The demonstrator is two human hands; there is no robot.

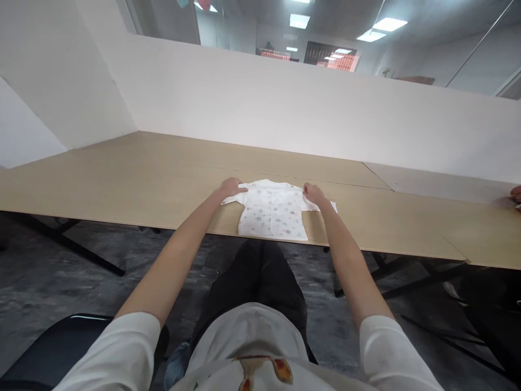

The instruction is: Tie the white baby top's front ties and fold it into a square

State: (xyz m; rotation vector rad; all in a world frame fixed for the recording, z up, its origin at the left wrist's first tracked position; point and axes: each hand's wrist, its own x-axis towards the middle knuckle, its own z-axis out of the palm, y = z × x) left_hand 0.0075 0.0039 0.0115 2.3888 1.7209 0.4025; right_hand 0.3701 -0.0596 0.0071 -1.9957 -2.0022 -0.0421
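Observation:
A small white baby shirt [272, 210] with a faint print lies flat near the front edge of a long light wooden table [142, 174]. Its short sleeves spread out to both sides. My left hand [231, 187] rests at the shirt's left shoulder, its fingers curled and pinching the cloth. At the right shoulder my right hand [312, 191] is closed on the fabric in the same way. Both arms reach straight out over my lap.
A white partition wall [285, 108] runs along the table's far side. Another person's hand [516, 193] shows at the right edge. A dark chair [57, 347] stands at lower left. Black table legs [73, 247] cross the grey floor beneath.

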